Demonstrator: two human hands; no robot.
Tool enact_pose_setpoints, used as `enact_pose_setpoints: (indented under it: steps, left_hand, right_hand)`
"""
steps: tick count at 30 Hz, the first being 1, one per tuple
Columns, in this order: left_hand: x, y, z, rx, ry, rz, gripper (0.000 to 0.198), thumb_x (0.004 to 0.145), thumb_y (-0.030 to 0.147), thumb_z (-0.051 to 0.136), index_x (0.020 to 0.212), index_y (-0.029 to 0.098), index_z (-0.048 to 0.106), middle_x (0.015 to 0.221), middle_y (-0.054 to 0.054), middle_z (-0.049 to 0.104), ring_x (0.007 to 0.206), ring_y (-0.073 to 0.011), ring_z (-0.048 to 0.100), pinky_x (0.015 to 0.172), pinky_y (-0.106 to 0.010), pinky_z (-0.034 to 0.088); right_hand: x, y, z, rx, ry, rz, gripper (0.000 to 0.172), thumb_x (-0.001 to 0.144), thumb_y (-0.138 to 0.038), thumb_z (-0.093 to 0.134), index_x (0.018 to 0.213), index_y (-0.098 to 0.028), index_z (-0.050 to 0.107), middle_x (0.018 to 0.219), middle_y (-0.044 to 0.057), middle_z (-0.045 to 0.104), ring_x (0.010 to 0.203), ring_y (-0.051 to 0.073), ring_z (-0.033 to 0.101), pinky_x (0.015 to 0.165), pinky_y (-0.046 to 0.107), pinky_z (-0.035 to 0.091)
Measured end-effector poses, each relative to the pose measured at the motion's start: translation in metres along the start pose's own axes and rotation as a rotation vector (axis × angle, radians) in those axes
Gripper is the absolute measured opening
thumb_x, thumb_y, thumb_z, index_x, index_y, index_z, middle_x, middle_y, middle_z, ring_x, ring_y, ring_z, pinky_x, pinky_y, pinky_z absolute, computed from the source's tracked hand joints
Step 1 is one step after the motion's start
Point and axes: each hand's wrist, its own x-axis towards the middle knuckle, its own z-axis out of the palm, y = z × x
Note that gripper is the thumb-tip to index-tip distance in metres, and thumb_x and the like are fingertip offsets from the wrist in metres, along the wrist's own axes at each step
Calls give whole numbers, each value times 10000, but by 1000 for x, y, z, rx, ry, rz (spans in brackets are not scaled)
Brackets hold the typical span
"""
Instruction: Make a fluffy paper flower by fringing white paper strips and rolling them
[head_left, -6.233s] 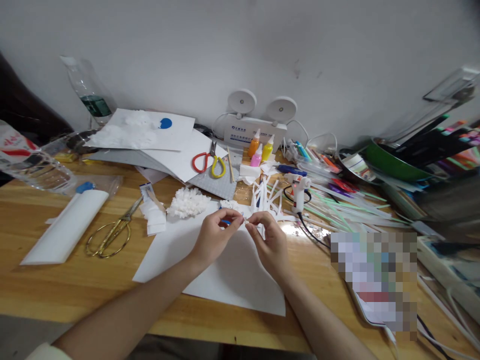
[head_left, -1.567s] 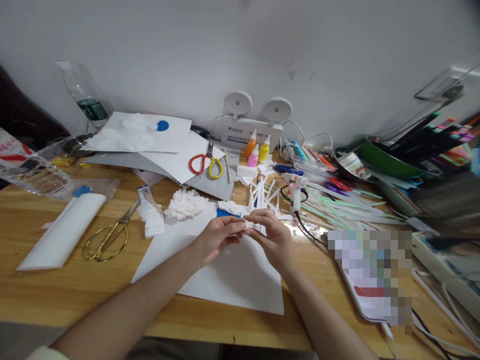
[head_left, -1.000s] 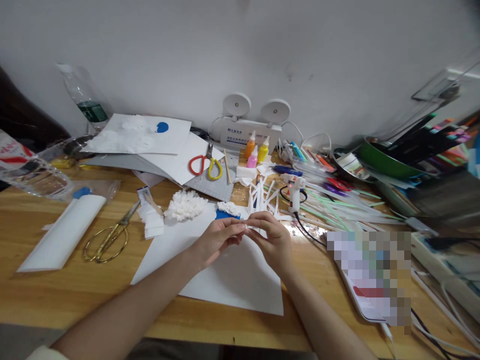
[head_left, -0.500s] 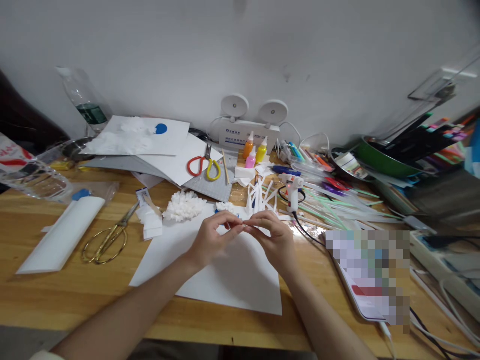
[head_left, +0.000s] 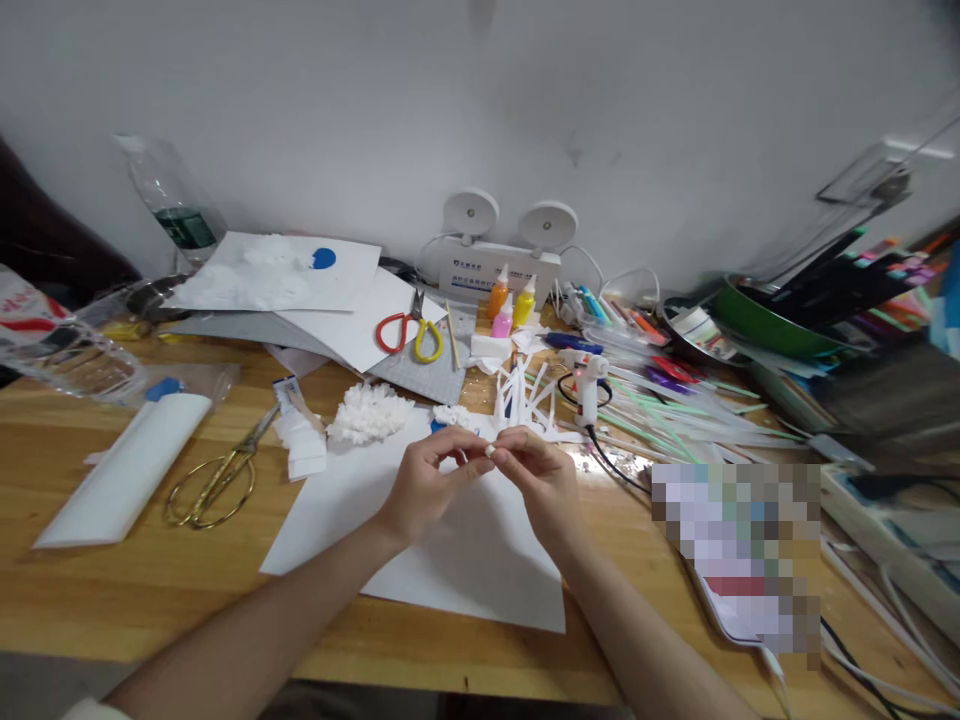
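Note:
Over the white paper sheet (head_left: 480,580), my left hand (head_left: 433,482) and my right hand (head_left: 541,482) meet at the fingertips. Both are closed in a pinch on a small white piece (head_left: 490,451), which looks like a bit of rolled paper; most of it is hidden by the fingers. Just beyond the hands lie a small white ruffled piece (head_left: 451,413) with blue beside it and loose white paper strips (head_left: 521,395). A larger ruffled white cluster (head_left: 369,413) rests left of them at the sheet's far edge.
Gold-handled scissors (head_left: 214,485) and a rolled white sheet (head_left: 124,475) lie left. Red-and-yellow-handled scissors (head_left: 411,335) sit behind. A hot glue gun (head_left: 586,385) stands to the right with its cord, near a blurred-out tablet or phone (head_left: 739,560) and a power strip (head_left: 892,530).
The fingers of both hands have shifted slightly around the pinch, and the right thumb has tilted up. The white piece now shows more clearly between the fingertips.

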Motion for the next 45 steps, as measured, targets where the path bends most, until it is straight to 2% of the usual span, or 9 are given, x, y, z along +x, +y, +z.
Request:
enact_pose_setpoints:
  steps: [7,22,27,33,35,38,40,42,45]
  left_hand:
    - [-1,1,-1,-17,54,59,58,689,214,609,701,162,634,721,-31,601,719,-133,543,679,-255,428]
    - [2,5,-6,274,20,287,35,715,160,561,707,155,594,716,-34,576,707,-125,531,662,-259,425]
    - [3,5,-7,237,-5,260,26,694,176,590,703,152,589,717,-35,574,695,-128,520,646,-261,419]
    - [4,1,-9,114,-66,128,70,734,219,554,711,154,567,717,-29,551,706,-129,511,676,-264,413]
    - [5,-1,-9,94,-58,102,78,735,230,552,714,155,558,723,-24,538,711,-128,506,674,-257,410]
    - [6,-3,-10,77,-41,81,89,732,243,553,718,155,551,728,-18,526,702,-121,491,664,-246,403]
    - [6,-3,-11,69,-38,71,97,732,250,551,719,154,550,726,-17,523,694,-118,484,658,-242,400]
    - [6,-3,-11,62,-37,60,108,735,258,546,715,152,551,725,-17,524,691,-118,481,656,-242,397]
    - [6,-2,-12,58,-42,50,132,741,275,536,708,148,550,728,-23,527,700,-124,481,665,-247,395]
  right_hand:
    - [-1,3,2,134,-8,76,56,689,-183,622,677,-236,637,690,-15,532,707,122,498,678,271,388]
    - [2,-2,-8,-253,-25,-112,42,703,-232,616,735,-219,639,731,24,598,740,161,545,715,327,411]
    - [3,0,-8,-217,-15,-105,30,701,-230,616,717,-225,641,724,18,593,730,155,548,707,319,414]
    - [5,-3,-11,-201,-50,-66,68,696,-262,609,694,-211,654,723,21,605,727,156,554,696,301,416]
    - [10,-3,-20,-263,42,-34,136,719,-297,566,686,-187,640,721,28,610,718,157,551,691,295,411]
    - [21,5,-47,-417,467,36,229,711,-354,530,786,-153,610,766,49,605,704,164,537,669,296,407]
    - [32,13,-68,-582,683,68,357,670,-375,540,933,-136,570,887,84,577,724,179,521,653,305,402]
    - [44,21,-85,-795,743,107,497,622,-406,558,1019,-108,532,944,121,549,807,220,497,709,343,377]
    - [60,30,-96,-994,680,180,533,563,-482,581,956,-124,558,882,128,562,894,298,451,772,441,305]
